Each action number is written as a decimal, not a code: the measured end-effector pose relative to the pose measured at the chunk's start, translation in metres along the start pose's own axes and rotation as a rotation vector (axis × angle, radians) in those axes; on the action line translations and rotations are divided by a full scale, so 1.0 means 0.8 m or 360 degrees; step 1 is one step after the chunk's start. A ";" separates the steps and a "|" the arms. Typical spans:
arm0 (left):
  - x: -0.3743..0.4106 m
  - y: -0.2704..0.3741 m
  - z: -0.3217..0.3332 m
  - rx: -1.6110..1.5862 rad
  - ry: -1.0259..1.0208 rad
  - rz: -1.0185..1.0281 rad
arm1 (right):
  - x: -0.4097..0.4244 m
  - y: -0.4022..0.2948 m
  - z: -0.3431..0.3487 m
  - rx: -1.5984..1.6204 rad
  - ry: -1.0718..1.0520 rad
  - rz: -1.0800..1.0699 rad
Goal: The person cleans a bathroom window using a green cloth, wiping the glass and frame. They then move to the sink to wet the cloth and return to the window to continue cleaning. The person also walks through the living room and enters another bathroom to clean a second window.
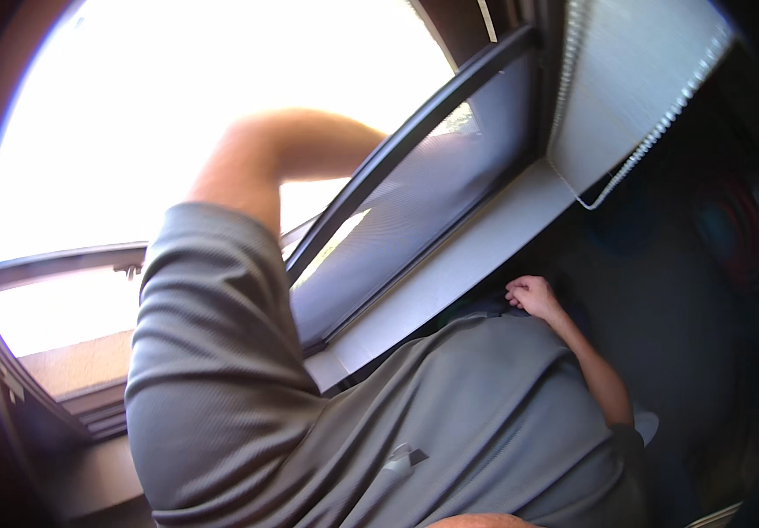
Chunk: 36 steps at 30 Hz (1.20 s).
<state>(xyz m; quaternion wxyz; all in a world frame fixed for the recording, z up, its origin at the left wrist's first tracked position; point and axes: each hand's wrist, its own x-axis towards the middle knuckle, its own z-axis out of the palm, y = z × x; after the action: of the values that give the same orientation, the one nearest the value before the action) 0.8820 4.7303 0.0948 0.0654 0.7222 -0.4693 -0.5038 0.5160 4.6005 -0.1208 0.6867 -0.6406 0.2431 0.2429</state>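
Observation:
My left arm, in a grey short sleeve, reaches through the bright window opening and bends behind the dark frame of a mesh window screen (412,198). The forearm passes behind the frame, and only a faint skin-coloured shape shows through the mesh, so the left hand's grip is hidden. My right hand (532,297) hangs at waist height beside the hem of the grey shirt (485,383). Its fingers are loosely curled, with nothing visible in them. The screen stands at a slant over the pale window sill (458,264).
A beaded blind chain (656,135) hangs in a loop beside a pale wall surface at the upper right. Dark window rails (62,261) cross the left side, with a small metal fitting (130,270) on one. Blurred objects lie in the dark room at right.

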 end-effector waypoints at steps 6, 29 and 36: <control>-0.027 -0.034 0.021 0.0261 0.0038 0.0045 | -0.002 -0.008 0.002 -0.0095 -0.0067 -0.0014; -0.319 -0.296 0.201 0.1396 0.0215 -0.0042 | 0.041 0.004 0.031 -0.0312 -0.0408 0.0101; -0.379 -0.307 0.200 0.0851 0.0040 -0.0778 | 0.048 0.007 0.041 -0.0303 -0.0413 0.0126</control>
<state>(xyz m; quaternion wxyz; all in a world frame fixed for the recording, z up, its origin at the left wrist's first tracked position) 0.8904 5.1514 0.0800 -0.2423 0.8109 -0.3972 -0.3549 0.5421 4.6341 -0.1480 0.6383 -0.6561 0.1533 0.3723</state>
